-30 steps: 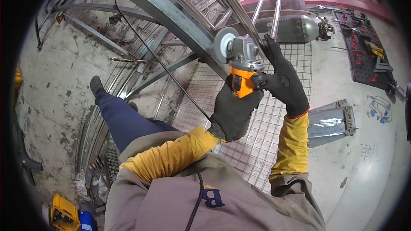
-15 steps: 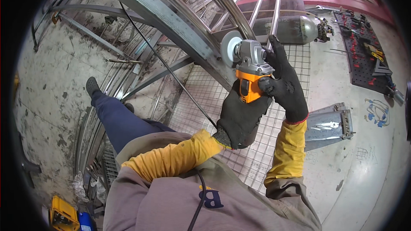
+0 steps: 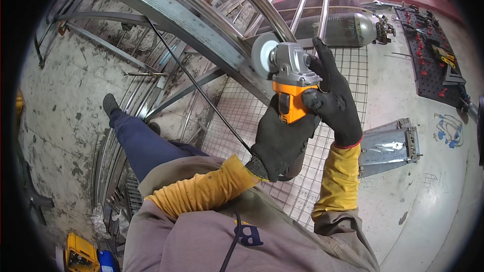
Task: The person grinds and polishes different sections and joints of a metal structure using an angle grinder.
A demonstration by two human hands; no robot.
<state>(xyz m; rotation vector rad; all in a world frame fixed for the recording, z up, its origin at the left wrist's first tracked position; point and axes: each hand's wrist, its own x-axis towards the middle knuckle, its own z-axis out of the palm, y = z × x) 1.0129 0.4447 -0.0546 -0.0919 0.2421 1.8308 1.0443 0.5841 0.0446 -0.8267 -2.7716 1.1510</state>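
An angle grinder [image 3: 291, 83] with an orange body, a grey gear head and a pale disc [image 3: 265, 55] is held up in front of me. My left hand [image 3: 281, 138], in a black glove, is wrapped round its body from below. My right hand [image 3: 337, 98], gloved alike, steadies its right side; the thumb presses on the orange housing and the fingers reach up past the gear head. The disc is close to a curved steel beam [image 3: 201, 35] and polished tubes [image 3: 262, 5]; whether it touches them I cannot tell. A black cable [image 3: 199, 83] runs from the upper left towards my left wrist.
A gas cylinder [image 3: 348, 29] lies beyond the tubes. At right are a black pegboard of tools [image 3: 428, 65] and a metal plate assembly [image 3: 387, 147]. Wire mesh [image 3: 229, 116] covers the floor below. Steel bars [image 3: 108, 151] lie by my leg; a yellow case [image 3: 80, 253] sits lower left.
The grinder, with both hands on it, has shifted slightly left and up in the view. The steel frame also appears a little higher and further left. My grip looks the same.
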